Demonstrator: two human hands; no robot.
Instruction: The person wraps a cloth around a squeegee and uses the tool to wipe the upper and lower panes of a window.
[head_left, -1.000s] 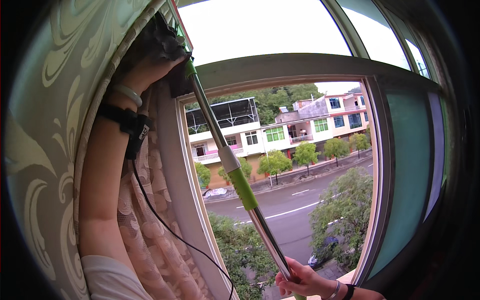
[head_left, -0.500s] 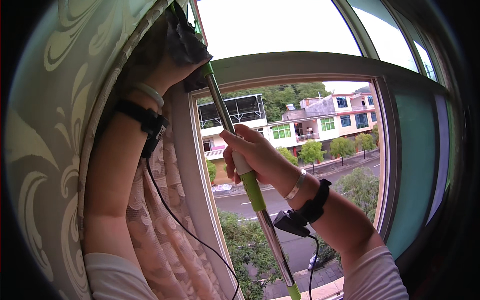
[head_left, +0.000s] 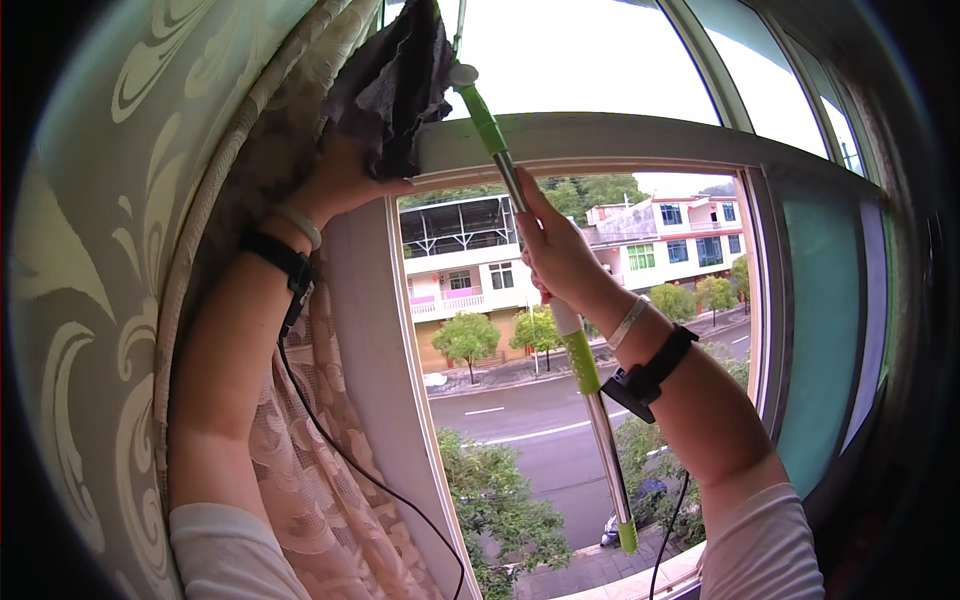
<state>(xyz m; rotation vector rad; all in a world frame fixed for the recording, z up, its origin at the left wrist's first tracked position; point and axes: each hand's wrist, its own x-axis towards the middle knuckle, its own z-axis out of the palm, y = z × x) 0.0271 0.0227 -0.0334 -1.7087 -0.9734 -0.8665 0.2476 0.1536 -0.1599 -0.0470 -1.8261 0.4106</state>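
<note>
A dark grey cloth (head_left: 400,95) hangs in folds at the upper left, against the window frame and curtain. My left hand (head_left: 345,182) holds its lower part; the thumb points right, while the other fingers are hidden by the cloth. My right hand (head_left: 560,250) is wrapped around a silver and green telescopic pole (head_left: 607,450), just below its green upper joint. The pole slants from the upper left down to a green end cap in front of the window opening. A round pale pivot at its top sits beside the cloth; whether they are joined is unclear.
A patterned curtain (head_left: 90,290) and a pink lace curtain (head_left: 320,470) hang on the left. The window frame (head_left: 375,330) surrounds an opening above a street with trees. Glass panes stand above and at right. A black cable (head_left: 375,475) hangs from my left wrist band.
The pole has swung right and risen, bringing its lower end cap fully into view. My right hand moved up and right. My left hand dropped slightly, and more of the cloth shows.
</note>
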